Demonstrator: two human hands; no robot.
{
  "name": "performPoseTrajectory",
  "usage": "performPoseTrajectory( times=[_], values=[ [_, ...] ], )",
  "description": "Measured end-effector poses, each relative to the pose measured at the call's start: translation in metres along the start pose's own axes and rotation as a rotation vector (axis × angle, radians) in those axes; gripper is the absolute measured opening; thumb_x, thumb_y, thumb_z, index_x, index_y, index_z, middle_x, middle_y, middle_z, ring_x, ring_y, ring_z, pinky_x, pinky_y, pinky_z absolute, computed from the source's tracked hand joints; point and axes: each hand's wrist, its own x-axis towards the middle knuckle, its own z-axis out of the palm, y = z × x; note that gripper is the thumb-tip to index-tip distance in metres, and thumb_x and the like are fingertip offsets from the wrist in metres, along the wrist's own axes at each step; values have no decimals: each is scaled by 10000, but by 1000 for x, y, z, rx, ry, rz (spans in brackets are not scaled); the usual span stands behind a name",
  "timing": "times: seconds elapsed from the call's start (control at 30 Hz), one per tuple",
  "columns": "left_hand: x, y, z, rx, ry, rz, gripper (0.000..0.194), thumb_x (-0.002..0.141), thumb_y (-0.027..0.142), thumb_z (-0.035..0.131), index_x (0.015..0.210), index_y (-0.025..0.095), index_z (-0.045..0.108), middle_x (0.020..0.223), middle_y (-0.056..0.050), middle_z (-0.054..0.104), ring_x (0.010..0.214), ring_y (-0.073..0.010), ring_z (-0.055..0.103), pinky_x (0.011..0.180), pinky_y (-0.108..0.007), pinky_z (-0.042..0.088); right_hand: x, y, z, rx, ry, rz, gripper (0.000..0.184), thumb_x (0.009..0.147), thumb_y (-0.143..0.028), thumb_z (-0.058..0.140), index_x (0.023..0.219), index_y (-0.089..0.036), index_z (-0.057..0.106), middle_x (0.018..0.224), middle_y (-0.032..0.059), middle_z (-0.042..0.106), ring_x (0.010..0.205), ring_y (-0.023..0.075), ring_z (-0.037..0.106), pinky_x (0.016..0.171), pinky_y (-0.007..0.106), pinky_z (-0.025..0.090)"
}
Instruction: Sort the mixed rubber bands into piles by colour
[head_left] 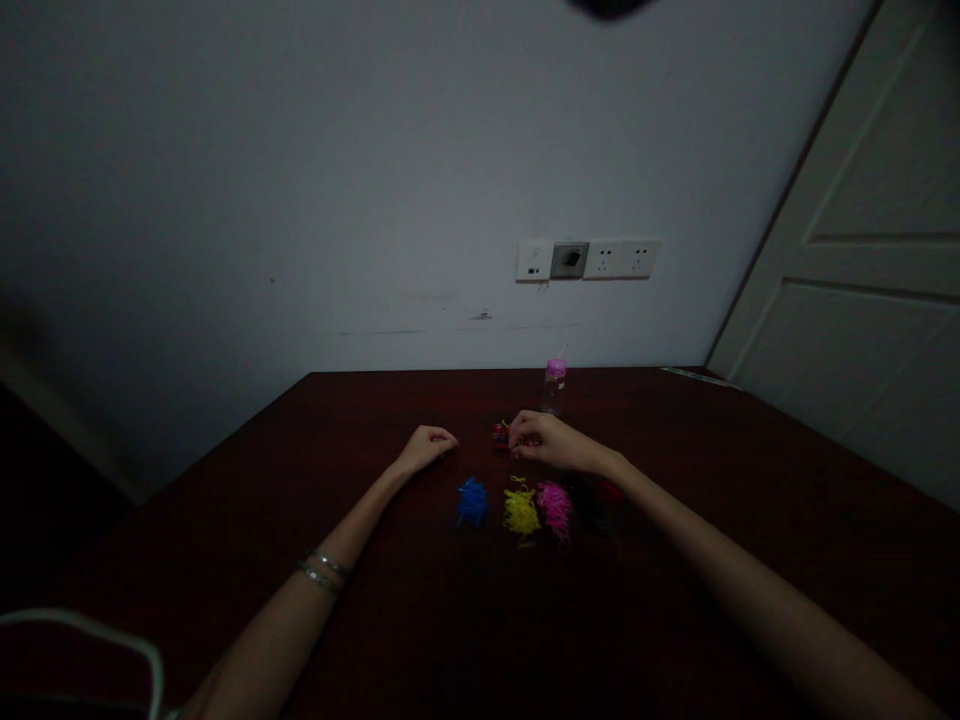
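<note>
My left hand [427, 446] rests on the dark red table [375, 600] with its fingers curled in; nothing shows in it. My right hand [546, 440] lies further right, fingers pinched at a small mixed-colour heap of thin bands [500, 433]. Nearer me lie three small piles of bands: blue [472, 501], yellow [520, 511] and pink [555, 507]. A darker red pile [609, 492] sits beside my right forearm, dim and hard to read. Bracelets circle my left wrist.
A small clear bottle with a pink cap [554, 385] stands just behind my right hand. The wall behind carries a row of sockets [586, 260]. A white door [862, 300] stands at the right. The room is dim.
</note>
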Motion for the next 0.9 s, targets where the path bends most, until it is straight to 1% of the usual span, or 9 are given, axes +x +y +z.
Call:
performPoseTrajectory(
  times=[0.1, 0.17, 0.3, 0.4, 0.5, 0.57, 0.67, 0.77, 0.9],
  values=[
    [1, -2, 0, -8, 5, 8, 275, 645, 310, 555, 754, 84, 667, 557, -17, 571, 484, -80, 430, 459, -186, 294, -24, 32, -19, 24, 86, 128, 133, 750, -216, 531, 789, -151, 640, 893, 57, 577, 776, 143, 547, 704, 268, 439],
    [1, -2, 0, -5, 9, 10, 267, 644, 304, 557, 755, 88, 668, 575, -19, 580, 493, -80, 437, 468, -187, 305, -44, 57, -26, 25, 151, 213, 148, 736, -255, 540, 763, -145, 636, 859, 59, 592, 751, 150, 550, 683, 271, 442],
    [2, 2, 2, -1, 22, 4, 278, 651, 316, 555, 768, 93, 674, 599, -25, 597, 509, -88, 454, 483, -194, 326, -81, 100, -30, 35, 214, 373, 191, 722, -281, 526, 779, -141, 643, 838, 64, 614, 713, 157, 557, 656, 276, 442],
    [3, 9, 7, -3, -7, 36, 286, 645, 328, 570, 767, 91, 672, 611, -25, 601, 528, -93, 468, 508, -198, 343, -96, 118, -28, 61, 239, 447, 198, 707, -279, 527, 782, -143, 649, 852, 68, 629, 743, 167, 570, 685, 284, 445],
    [4, 18, 16, 69, -85, 103, 281, 638, 325, 584, 767, 92, 674, 599, -18, 585, 541, -97, 470, 519, -198, 343, -99, 125, -25, 78, 257, 485, 187, 696, -264, 528, 783, -151, 650, 854, 63, 636, 772, 174, 575, 717, 293, 448],
    [6, 24, 23, 132, -130, 143, 286, 638, 320, 588, 784, 90, 675, 593, -14, 570, 542, -99, 466, 516, -198, 336, -99, 126, -23, 68, 265, 493, 187, 696, -254, 525, 791, -153, 649, 852, 61, 635, 765, 173, 572, 711, 295, 450],
    [12, 31, 31, 194, -160, 187, 299, 630, 311, 598, 820, 93, 676, 606, -12, 564, 555, -102, 468, 519, -196, 335, -98, 126, -19, 39, 268, 480, 194, 702, -249, 514, 802, -151, 648, 849, 55, 626, 741, 164, 567, 681, 284, 451],
    [19, 35, 35, 204, -191, 202, 310, 625, 319, 606, 833, 102, 679, 610, -9, 564, 554, -101, 466, 519, -196, 332, -99, 126, -15, 4, 293, 489, 199, 710, -260, 513, 808, -157, 653, 859, 52, 622, 743, 161, 566, 671, 276, 450],
    [27, 35, 36, 190, -263, 227, 319, 623, 350, 613, 819, 109, 686, 619, -14, 579, 570, -108, 480, 531, -198, 338, -98, 121, -10, -91, 362, 543, 200, 721, -272, 507, 809, -182, 662, 874, 47, 632, 754, 161, 570, 680, 270, 441]
  ],
)
